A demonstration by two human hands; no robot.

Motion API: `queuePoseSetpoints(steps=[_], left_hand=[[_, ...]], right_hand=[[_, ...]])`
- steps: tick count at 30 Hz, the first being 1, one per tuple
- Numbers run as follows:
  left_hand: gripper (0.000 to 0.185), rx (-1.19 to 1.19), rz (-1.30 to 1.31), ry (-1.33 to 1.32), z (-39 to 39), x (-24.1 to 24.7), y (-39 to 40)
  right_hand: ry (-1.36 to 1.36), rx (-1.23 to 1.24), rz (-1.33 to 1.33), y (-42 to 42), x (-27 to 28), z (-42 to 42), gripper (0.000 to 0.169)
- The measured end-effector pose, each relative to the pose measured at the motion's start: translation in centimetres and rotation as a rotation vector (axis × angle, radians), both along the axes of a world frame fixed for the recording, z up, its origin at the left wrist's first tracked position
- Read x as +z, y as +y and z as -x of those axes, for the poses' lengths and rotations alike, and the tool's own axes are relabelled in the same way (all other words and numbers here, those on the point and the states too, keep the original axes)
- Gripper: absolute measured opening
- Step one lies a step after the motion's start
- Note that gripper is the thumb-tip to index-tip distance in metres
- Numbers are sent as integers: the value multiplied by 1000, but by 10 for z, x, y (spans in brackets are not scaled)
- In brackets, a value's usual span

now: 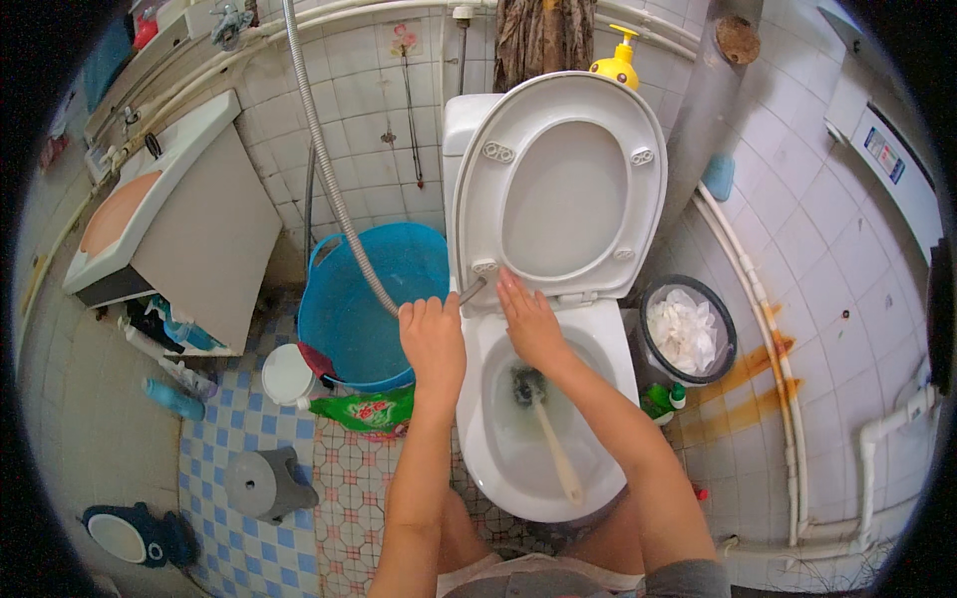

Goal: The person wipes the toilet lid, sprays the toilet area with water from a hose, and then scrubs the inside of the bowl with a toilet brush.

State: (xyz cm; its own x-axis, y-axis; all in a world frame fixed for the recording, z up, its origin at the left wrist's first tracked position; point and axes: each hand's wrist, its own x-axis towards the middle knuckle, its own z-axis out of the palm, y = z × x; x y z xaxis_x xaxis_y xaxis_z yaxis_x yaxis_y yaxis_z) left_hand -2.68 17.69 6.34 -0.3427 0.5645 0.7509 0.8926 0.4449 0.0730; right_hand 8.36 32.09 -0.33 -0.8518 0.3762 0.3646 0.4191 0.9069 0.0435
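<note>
My left hand [432, 340] is closed around a grey ribbed flexible hose [329, 164]. A short bent end of the hose [472, 290] sticks out past the fist, towards the lower left of the raised toilet seat [490, 224]. My right hand [532, 321] has its fingers stretched out, with their tips by the seat's lower edge; whether they touch it I cannot tell. Both hands are over the rear of the white toilet bowl [478, 463]. A toilet brush with a pale handle [555, 448] leans in the bowl, its dark head in the water.
On the left stand a blue tub [374, 314], a white bucket [288, 374], a green detergent bag [366, 411] and a grey stool [265, 482]. A lined waste bin [684, 333] and green bottle [659, 404] stand at right. Behind is a yellow pump bottle [619, 63].
</note>
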Motion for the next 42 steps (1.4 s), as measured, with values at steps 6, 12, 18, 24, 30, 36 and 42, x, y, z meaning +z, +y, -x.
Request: queuePoseSetpoints(steps=[6,12,18,24,30,36,42], left_hand=[[24,-182,56,13,-4,1,7],[24,-242,43,23,-16,1,21],[24,-195,50,29,-18,1,27],[23,-114,70,20,-6,-8,25],[21,-112,46,33,-4,-7,22],[21,-145,-9,24,-4,-6,22],[21,-194,-43,11,-9,-5,27]], right_hand=[[-264,-165,-245,33,-33,-40,68],[-225,-422,-10,72,-29,-99,79],[-75,-425,278,50,-29,-77,79],[-100,-190,227,-12,-31,-16,79],[-110,-100,168,-17,-22,-8,81],[-14,-213,391,21,-15,-49,84],[981,-266,1007,96,-37,-57,83]])
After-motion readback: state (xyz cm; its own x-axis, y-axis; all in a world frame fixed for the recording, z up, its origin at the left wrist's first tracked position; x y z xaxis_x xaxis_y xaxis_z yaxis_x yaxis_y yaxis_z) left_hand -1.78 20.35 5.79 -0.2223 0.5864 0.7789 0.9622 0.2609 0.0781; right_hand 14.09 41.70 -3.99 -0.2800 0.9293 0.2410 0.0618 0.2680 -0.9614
